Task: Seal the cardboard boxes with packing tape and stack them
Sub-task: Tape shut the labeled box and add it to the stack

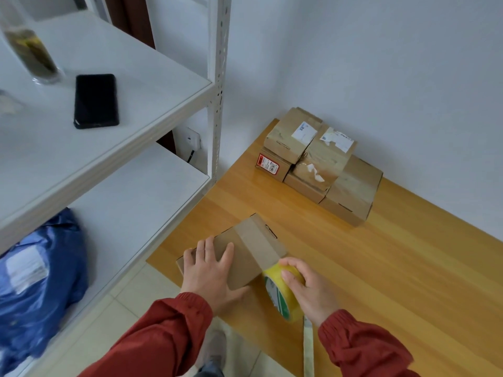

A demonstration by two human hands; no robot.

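Observation:
A small cardboard box lies on the wooden table near its left front corner. A strip of clear tape runs across the box top. My left hand presses flat on the box's near end with straight fingers. My right hand grips a yellowish roll of packing tape held against the box's right side. A stack of several taped cardboard boxes stands at the table's back, by the wall.
A white metal shelf unit stands to the left, with a black phone and a glass jar on its upper shelf. A blue plastic parcel bag lies on the lower shelf. Pale floor tiles show below.

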